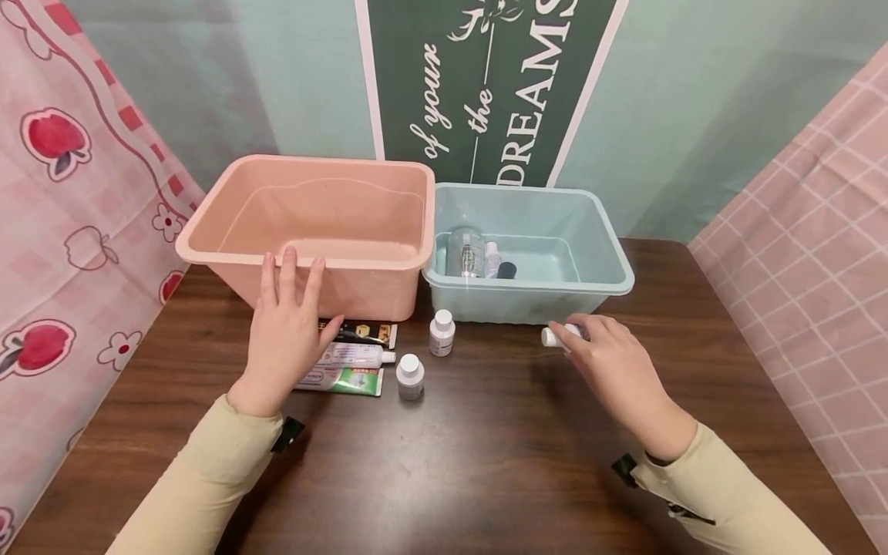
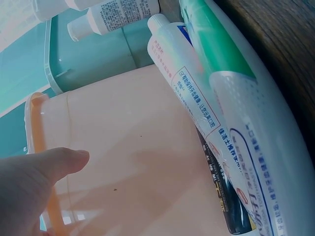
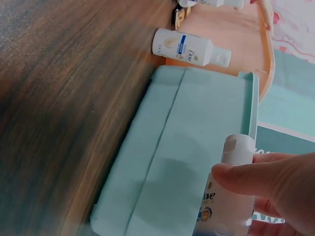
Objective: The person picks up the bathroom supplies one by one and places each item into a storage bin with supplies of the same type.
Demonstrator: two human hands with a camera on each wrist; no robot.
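Observation:
My right hand (image 1: 613,370) grips a small white Dove bottle (image 3: 229,191) in front of the blue bin (image 1: 527,304); in the head view its white cap points left. The left hand (image 1: 284,331) has its fingers straight, with the fingertips at the front rim of the pink bin (image 1: 368,289). Below that hand lie several toothpaste tubes: a black one (image 1: 378,333), a white one (image 1: 354,355) and a green-and-white one (image 1: 361,381), partly hidden by it. Two more white bottles stand upright on the table, one (image 1: 442,334) near the bins and another (image 1: 410,378) closer to me.
Inside the blue bin are a clear bottle (image 1: 465,250), a small white bottle (image 1: 492,260) and a dark-capped item (image 1: 507,270). Both bins stand side by side at the back of the brown table (image 1: 472,478), before a green curtain (image 1: 659,116). Pink cloths hang at both sides.

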